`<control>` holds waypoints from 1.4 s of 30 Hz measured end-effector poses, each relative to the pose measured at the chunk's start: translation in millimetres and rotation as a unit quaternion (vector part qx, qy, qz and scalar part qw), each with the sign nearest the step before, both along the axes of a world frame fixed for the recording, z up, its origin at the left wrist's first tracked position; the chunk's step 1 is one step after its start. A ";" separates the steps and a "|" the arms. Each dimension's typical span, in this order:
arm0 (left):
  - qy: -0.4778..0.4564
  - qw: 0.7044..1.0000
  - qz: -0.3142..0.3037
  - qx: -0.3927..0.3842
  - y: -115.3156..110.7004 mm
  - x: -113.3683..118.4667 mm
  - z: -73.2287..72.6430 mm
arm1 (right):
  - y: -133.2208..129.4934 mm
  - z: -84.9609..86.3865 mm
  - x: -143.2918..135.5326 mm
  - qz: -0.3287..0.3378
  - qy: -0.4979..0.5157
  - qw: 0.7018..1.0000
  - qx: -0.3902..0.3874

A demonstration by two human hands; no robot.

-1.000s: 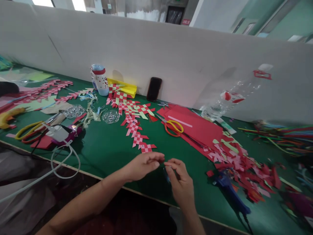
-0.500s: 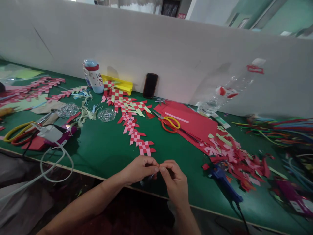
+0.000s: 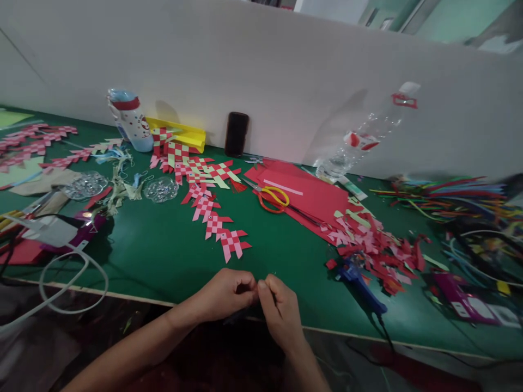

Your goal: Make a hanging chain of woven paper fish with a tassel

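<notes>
My left hand (image 3: 229, 294) and my right hand (image 3: 280, 310) meet at the front edge of the green table, thumbs and fingers pinched together. Whatever lies between the fingertips is too small or hidden to make out. Just beyond my hands lies a woven paper fish (image 3: 232, 243) in pink and red check. It ends a row of several such fish that runs back to red and pale-green woven fish (image 3: 180, 153). Farther off, scissors (image 3: 274, 199) with yellow and orange handles rest on red paper sheets (image 3: 314, 190).
A phone (image 3: 237, 134) leans on the wall beside a yellow folded holder (image 3: 192, 136) and a bottle (image 3: 131, 121). At right are a plastic bottle (image 3: 362, 141), paper scraps (image 3: 373, 247), a blue glue gun (image 3: 362, 288) and pipe cleaners (image 3: 449, 198). Bead dishes (image 3: 161, 189) and a cable (image 3: 104, 272) are left.
The view has swung to the right, so the things on the table appear farther left. My two hands stay together, pinched, with the fingers curled in a little more.
</notes>
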State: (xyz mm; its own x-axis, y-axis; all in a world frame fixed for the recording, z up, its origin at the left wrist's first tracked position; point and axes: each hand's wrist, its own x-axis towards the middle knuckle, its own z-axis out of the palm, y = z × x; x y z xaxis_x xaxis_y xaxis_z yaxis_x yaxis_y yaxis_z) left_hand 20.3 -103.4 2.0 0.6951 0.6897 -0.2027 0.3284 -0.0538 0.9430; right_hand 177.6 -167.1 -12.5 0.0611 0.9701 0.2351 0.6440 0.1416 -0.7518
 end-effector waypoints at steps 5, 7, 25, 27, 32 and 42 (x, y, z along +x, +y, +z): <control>-0.019 1.000 0.020 -0.004 -1.7 -1.9 -4.1 | 3.8 5.3 -4.3 0.002 -0.027 0.999 0.028; -0.019 0.999 0.029 -0.002 -2.8 -1.8 -3.5 | 4.9 6.8 -5.3 0.006 -0.025 0.999 0.027; -0.147 0.967 0.161 -0.131 -4.9 -5.3 -3.9 | 12.5 9.1 3.5 -0.023 0.201 0.976 -0.077; -0.180 0.959 0.207 -0.079 -6.9 -6.9 -2.8 | 7.8 5.7 -3.8 0.025 0.240 0.964 -0.112; -0.172 0.954 0.242 0.040 -10.6 -15.1 0.3 | 7.1 8.0 -24.8 0.072 0.241 0.961 -0.119; 0.226 0.879 0.281 0.313 98.7 -73.8 21.3 | 34.6 -3.7 59.5 -0.080 -0.100 0.992 -0.004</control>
State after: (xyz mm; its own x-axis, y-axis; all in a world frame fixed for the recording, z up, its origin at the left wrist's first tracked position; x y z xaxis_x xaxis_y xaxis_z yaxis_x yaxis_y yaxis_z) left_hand -53.5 -4.6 23.3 0.1552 0.9731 0.1701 0.8022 -0.2246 0.5532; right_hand 237.1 -132.6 -16.2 0.1682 0.9535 0.2499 0.7941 0.0191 -0.6074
